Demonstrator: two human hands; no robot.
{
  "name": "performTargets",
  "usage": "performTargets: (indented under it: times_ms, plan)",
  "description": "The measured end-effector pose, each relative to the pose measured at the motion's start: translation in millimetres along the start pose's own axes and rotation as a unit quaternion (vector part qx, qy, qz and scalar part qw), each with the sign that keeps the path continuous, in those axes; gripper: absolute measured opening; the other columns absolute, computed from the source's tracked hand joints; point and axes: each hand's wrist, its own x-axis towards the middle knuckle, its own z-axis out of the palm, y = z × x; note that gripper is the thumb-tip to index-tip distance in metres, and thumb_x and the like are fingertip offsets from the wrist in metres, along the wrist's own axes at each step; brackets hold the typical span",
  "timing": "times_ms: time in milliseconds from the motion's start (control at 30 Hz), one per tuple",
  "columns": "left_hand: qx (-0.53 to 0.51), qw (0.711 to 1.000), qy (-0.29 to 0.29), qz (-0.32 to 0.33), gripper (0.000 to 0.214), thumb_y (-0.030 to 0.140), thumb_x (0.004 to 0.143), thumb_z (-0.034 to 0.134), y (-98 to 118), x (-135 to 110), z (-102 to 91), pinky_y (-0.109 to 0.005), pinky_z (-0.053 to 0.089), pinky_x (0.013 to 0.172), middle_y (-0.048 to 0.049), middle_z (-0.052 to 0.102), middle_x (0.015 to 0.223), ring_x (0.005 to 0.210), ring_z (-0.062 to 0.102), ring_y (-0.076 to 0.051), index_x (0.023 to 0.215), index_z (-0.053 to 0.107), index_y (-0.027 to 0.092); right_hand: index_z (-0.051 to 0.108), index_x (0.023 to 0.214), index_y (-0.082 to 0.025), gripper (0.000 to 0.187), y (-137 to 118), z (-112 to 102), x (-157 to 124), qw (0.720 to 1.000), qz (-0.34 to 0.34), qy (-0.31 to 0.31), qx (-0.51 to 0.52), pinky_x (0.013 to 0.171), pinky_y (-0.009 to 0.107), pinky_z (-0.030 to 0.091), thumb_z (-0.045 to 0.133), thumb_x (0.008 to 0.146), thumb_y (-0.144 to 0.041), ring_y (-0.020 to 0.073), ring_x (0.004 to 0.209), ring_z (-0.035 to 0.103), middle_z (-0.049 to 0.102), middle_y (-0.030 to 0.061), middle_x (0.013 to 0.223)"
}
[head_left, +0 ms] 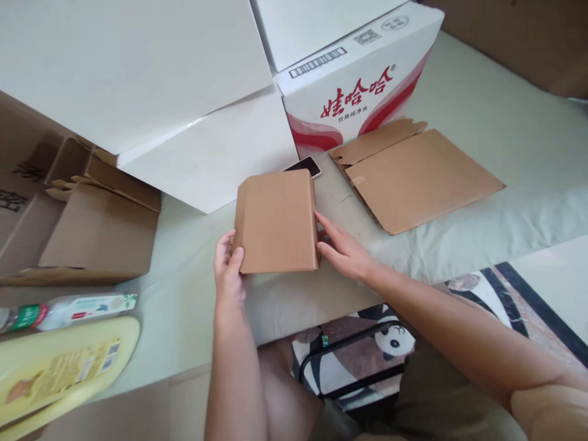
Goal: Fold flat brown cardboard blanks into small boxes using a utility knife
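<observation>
A small brown cardboard box [278, 223] is held tilted over the near part of the cloth-covered table. My left hand [229, 264] grips its left edge, thumb on the front face and fingers around behind. At the right side of the box, my right hand [342, 248] has its fingers stretched out and apart, the tips touching or very near the edge. Behind the box a phone [309, 166] shows in part. To the right lies a flattened piece of cardboard [427, 180] with a folded flap.
A white carton with red lettering [356, 101] and white panels [197, 144] stand at the back. On the left are a cardboard box with compartments [101, 229], a plastic bottle [59, 311] and a yellow container [68, 367]. A black-framed seat with a panda pattern [353, 355] is below the table edge.
</observation>
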Motion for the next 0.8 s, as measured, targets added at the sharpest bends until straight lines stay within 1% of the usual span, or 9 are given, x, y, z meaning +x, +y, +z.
performTargets:
  times_ms: [133, 200, 300, 367, 433, 567, 667, 733, 800]
  plan:
    - [-0.065, 0.996, -0.054, -0.039, 0.054, 0.044, 0.063, 0.074, 9, -5, -7.0, -0.032, 0.048, 0.071, -0.0063, 0.066, 0.105, 0.089, 0.061, -0.023, 0.113, 0.066, 0.028, 0.02, 0.156, -0.028, 0.067, -1, 0, -1, 1.0, -0.004, 0.005, 0.017, 0.109, 0.056, 0.042, 0.04, 0.096, -0.052, 0.0303, 0.129, 0.051, 0.039, 0.0134, 0.154]
    - [-0.119, 0.99, -0.054, -0.048, 0.053, 0.045, 0.067, 0.065, 14, -8, -8.3, -0.035, 0.049, 0.07, -0.0063, 0.066, 0.1, 0.087, 0.061, -0.025, 0.117, 0.064, 0.029, 0.021, 0.155, -0.029, 0.065, -2, 0, -1, 1.0, -0.006, 0.016, 0.026, 0.111, 0.057, 0.04, 0.037, 0.097, -0.052, 0.0301, 0.132, 0.049, 0.038, 0.0131, 0.154]
    - [-0.151, 0.986, -0.04, -0.054, 0.054, 0.029, 0.06, 0.061, 19, -7, -11.8, -0.034, 0.048, 0.066, -0.0021, 0.064, 0.08, 0.076, 0.06, -0.021, 0.115, 0.064, 0.03, 0.022, 0.154, -0.029, 0.063, -4, 0, 0, 0.999, -0.019, 0.026, 0.038, 0.111, 0.057, 0.039, 0.037, 0.098, -0.052, 0.0295, 0.133, 0.047, 0.038, 0.0137, 0.154]
    - [-0.127, 0.99, -0.033, -0.056, 0.057, 0.019, 0.056, 0.06, 19, -5, -14.1, -0.031, 0.047, 0.063, 0.0012, 0.059, 0.067, 0.067, 0.058, -0.019, 0.111, 0.065, 0.031, 0.023, 0.153, -0.028, 0.062, -5, 0, 1, 0.998, -0.03, 0.03, 0.046, 0.111, 0.056, 0.039, 0.038, 0.098, -0.05, 0.029, 0.134, 0.046, 0.037, 0.0142, 0.153]
    - [-0.094, 0.993, -0.02, -0.065, 0.055, 0.019, 0.058, 0.06, 18, -3, -14.7, -0.03, 0.046, 0.062, 0.0018, 0.058, 0.065, 0.065, 0.057, -0.018, 0.112, 0.063, 0.031, 0.023, 0.153, -0.028, 0.06, -6, -1, 2, 0.997, -0.04, 0.035, 0.053, 0.111, 0.056, 0.039, 0.038, 0.098, -0.048, 0.029, 0.138, 0.043, 0.036, 0.014, 0.155]
    - [0.0, 0.997, 0.014, -0.072, 0.051, 0.025, 0.063, 0.062, 12, -4, -10.8, -0.03, 0.046, 0.064, -0.0016, 0.067, 0.087, 0.073, 0.061, -0.02, 0.114, 0.061, 0.029, 0.028, 0.15, -0.029, 0.059, -13, -2, 1, 0.995, -0.068, 0.056, 0.055, 0.114, 0.055, 0.036, 0.045, 0.096, -0.046, 0.0292, 0.146, 0.03, 0.032, 0.0128, 0.157]
    - [0.074, 0.996, 0.033, -0.027, 0.045, 0.028, 0.066, 0.063, 8, -8, -7.9, -0.026, 0.043, 0.061, -0.0031, 0.068, 0.101, 0.076, 0.061, -0.019, 0.111, 0.063, 0.026, 0.046, 0.138, -0.028, 0.052, -20, -3, -2, 0.992, -0.108, 0.064, 0.029, 0.116, 0.055, 0.032, 0.055, 0.09, -0.043, 0.0304, 0.147, 0.03, 0.033, 0.0125, 0.156]
    - [0.08, 0.995, 0.057, -0.015, 0.044, 0.028, 0.065, 0.063, 8, -9, -7.7, -0.024, 0.04, 0.056, -0.0018, 0.068, 0.091, 0.068, 0.059, -0.016, 0.109, 0.063, 0.024, 0.057, 0.125, -0.026, 0.037, -25, -3, -2, 0.991, -0.125, 0.056, 0.013, 0.117, 0.054, 0.031, 0.056, 0.09, -0.038, 0.0299, 0.145, 0.034, 0.039, 0.0125, 0.154]
    - [0.064, 0.993, 0.096, -0.021, 0.04, 0.029, 0.065, 0.061, 10, -8, -9.1, -0.023, 0.036, 0.05, 0.0018, 0.062, 0.069, 0.055, 0.052, -0.014, 0.105, 0.064, 0.022, 0.061, 0.116, -0.024, 0.028, -27, -2, -2, 0.991, -0.126, 0.048, 0.015, 0.118, 0.053, 0.031, 0.054, 0.091, -0.033, 0.0285, 0.144, 0.037, 0.043, 0.0129, 0.15]
